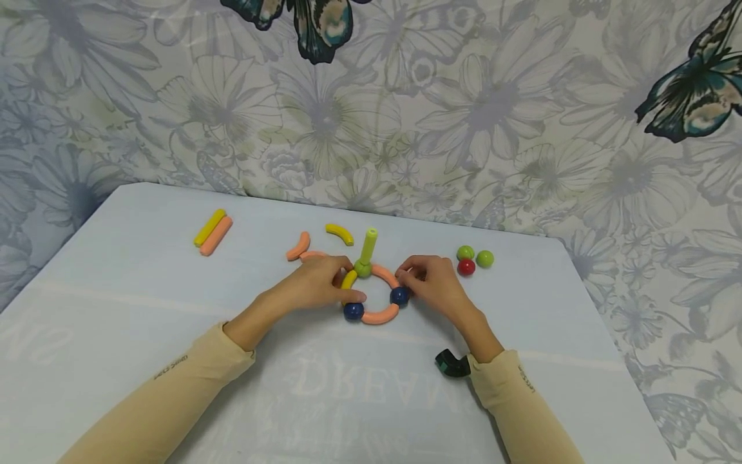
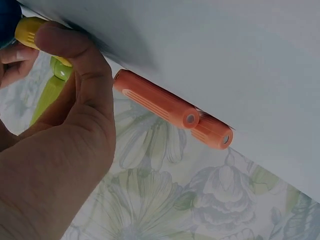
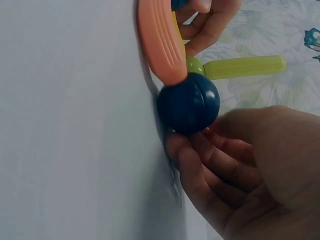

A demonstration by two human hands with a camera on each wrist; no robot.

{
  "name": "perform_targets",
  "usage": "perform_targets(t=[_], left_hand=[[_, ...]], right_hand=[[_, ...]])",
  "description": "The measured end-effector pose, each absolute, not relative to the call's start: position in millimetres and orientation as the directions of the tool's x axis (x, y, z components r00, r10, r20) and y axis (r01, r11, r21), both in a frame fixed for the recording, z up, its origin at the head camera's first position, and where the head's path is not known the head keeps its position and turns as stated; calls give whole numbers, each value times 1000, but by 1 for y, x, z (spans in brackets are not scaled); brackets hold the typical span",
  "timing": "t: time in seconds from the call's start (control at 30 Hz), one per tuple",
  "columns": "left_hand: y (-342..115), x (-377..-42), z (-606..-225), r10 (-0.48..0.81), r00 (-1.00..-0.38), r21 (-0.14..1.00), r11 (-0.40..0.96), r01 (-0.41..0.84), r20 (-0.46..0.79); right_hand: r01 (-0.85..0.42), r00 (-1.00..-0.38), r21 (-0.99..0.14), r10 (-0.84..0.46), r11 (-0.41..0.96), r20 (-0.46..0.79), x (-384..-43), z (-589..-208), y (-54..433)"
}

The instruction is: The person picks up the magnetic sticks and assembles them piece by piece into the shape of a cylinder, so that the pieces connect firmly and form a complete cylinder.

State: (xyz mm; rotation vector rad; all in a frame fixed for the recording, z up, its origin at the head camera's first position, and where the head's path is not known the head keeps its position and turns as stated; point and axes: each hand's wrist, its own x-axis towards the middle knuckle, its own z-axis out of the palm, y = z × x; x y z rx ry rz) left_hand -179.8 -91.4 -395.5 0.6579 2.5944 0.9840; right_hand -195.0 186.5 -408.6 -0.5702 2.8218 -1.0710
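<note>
A ring of toy rods and balls lies on the table. My left hand [image 1: 315, 283] holds its yellow curved rod [image 1: 349, 280], thumb beside the left dark blue ball [image 1: 353, 311]. At the ring's right, my right hand [image 1: 435, 283] has thumb and fingers curled at the outer side of another dark blue ball [image 3: 189, 104]. Orange curved rods [image 1: 380, 316] join that ball to the left one and to a green ball [image 1: 362, 268] at the far side. From the green ball a straight green rod [image 1: 369, 245] stands up. The right fingertips are partly hidden behind the ball.
A straight yellow rod [image 1: 209, 227] and orange rod [image 1: 216, 236] lie at the far left. Orange curved rods [image 1: 298, 247] and a yellow one [image 1: 339, 233] lie behind my left hand. Green balls [image 1: 485, 259] and a red ball [image 1: 466, 267] sit right. Patterned wall [image 1: 371, 129] behind.
</note>
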Motion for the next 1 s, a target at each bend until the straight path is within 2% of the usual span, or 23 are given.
perform_targets(t=[0.07, 0.2, 0.37, 0.6, 0.77, 1.0], left_hand=[[-92, -184, -403, 526, -843, 679, 660, 321, -113], [-88, -177, -394, 541, -827, 637, 694, 335, -154], [-85, -170, -387, 560, -815, 596, 708, 379, -146], [-88, -170, -384, 514, -847, 639, 698, 322, -134], [-90, -173, -385, 472, -878, 675, 673, 301, -78], [-87, -177, -386, 450, -892, 655, 683, 323, -30]], right_hand=[[-313, -927, -656, -371, 687, 54, -195, -409, 186], [-315, -927, -651, -370, 690, 57, -195, -410, 186], [-315, -927, -669, -369, 673, 66, -196, -413, 185], [-311, -932, -661, -354, 684, 72, -196, -415, 185], [-329, -931, -644, -351, 691, 99, -198, -417, 185], [-320, -936, -712, -323, 625, 137, -200, -421, 186]])
